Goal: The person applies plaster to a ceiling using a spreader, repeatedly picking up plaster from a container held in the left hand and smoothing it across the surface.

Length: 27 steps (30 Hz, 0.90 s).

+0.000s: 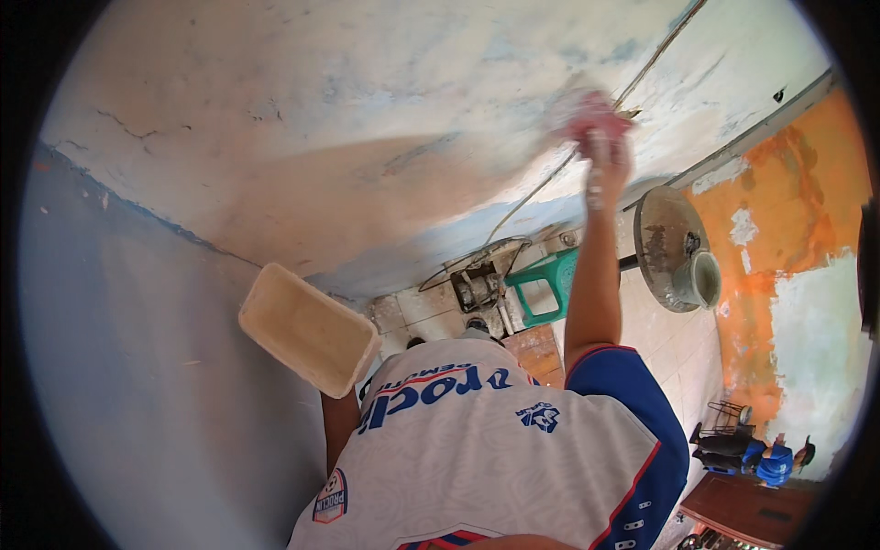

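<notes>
My right arm reaches up to the patchy cream and pale blue wall (302, 101). In my right hand (607, 156), closed and smeared by motion, is a pinkish-red thing (591, 115) whose kind I cannot make out. It is at the wall beside a thin cable (536, 191) running along the surface. On my left, a cream rectangular tub (307, 325) is held up, tilted, near the blue-grey wall (137, 321). My left forearm (335, 426) ends beneath it, and the tub hides my left hand's fingers. A pale residue coats the tub's inside.
A green plastic stool (566, 268) stands on the tiled floor below, near a dark box-like item (477, 286). To the right are a round grey tabletop (653, 229) with a bucket (704, 278), and an orange patched wall (779, 183). A person in blue (777, 466) is farther off.
</notes>
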Available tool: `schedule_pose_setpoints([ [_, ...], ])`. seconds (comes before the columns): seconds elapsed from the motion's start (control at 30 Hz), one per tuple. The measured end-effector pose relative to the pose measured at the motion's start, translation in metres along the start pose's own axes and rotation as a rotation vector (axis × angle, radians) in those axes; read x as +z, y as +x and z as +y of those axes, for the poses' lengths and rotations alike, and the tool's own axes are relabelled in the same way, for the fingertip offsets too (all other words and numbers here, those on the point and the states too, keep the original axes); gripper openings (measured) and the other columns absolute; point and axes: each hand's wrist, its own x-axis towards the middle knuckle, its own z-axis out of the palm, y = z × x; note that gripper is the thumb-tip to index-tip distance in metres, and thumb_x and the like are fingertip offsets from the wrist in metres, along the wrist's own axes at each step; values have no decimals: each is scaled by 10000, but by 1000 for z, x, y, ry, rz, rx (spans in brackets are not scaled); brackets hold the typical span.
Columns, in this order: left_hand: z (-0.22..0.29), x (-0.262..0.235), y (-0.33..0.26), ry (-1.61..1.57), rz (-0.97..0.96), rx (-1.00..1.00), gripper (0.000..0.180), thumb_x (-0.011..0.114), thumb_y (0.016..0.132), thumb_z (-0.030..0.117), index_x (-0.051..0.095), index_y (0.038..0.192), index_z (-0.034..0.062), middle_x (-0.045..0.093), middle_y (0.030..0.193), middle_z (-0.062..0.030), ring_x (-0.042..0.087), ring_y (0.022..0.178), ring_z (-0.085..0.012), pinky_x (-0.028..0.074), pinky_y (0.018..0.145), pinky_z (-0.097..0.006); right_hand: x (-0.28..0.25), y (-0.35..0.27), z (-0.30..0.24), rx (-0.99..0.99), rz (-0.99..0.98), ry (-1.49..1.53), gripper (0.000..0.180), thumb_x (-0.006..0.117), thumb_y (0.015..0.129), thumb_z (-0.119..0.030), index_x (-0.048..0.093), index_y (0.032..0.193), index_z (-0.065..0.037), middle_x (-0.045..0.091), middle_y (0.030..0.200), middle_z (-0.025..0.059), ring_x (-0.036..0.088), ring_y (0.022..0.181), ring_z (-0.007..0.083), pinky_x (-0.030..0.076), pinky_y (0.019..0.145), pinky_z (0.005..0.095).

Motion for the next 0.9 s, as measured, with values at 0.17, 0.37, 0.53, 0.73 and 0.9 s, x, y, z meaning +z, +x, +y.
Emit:
schedule_pose_setpoints([
  [0.17,0,-9,-1,-18,32,27,665,524,989,536,427,1492,112,514,1451,-142,564,1259,-328,449,1078,-543,-15,-9,-11,55,76,115,194,626,999,-125,623,1154,-8,670,1011,68,588,755,107,482,642,261],
  [0.37,-1,-7,0,0,38,27,658,522,992,532,428,1490,111,517,1447,-139,568,1255,-326,455,1072,-540,65,-74,33,172,-345,-108,220,671,982,-162,673,1114,14,658,963,35,619,831,116,526,687,289],
  [0.53,5,-9,-4,4,49,55,653,520,995,528,430,1488,111,521,1444,-138,570,1251,-325,461,1067,-536,-34,31,11,-35,11,-135,148,593,1026,-171,631,1034,-28,664,922,45,593,770,115,488,702,261],
  [0.73,6,-13,-6,2,62,70,646,517,997,524,431,1486,111,525,1441,-135,574,1247,-323,467,1061,-532,42,-64,-13,153,-382,8,217,614,1011,-187,689,1162,-50,682,1133,49,619,912,139,510,794,270],
  [0.9,9,-13,-10,17,70,79,640,515,1000,521,432,1484,110,528,1438,-134,577,1244,-322,473,1056,-529,54,-58,42,71,-296,-385,269,634,989,-200,689,1151,8,727,1057,136,681,927,204,533,839,348],
])
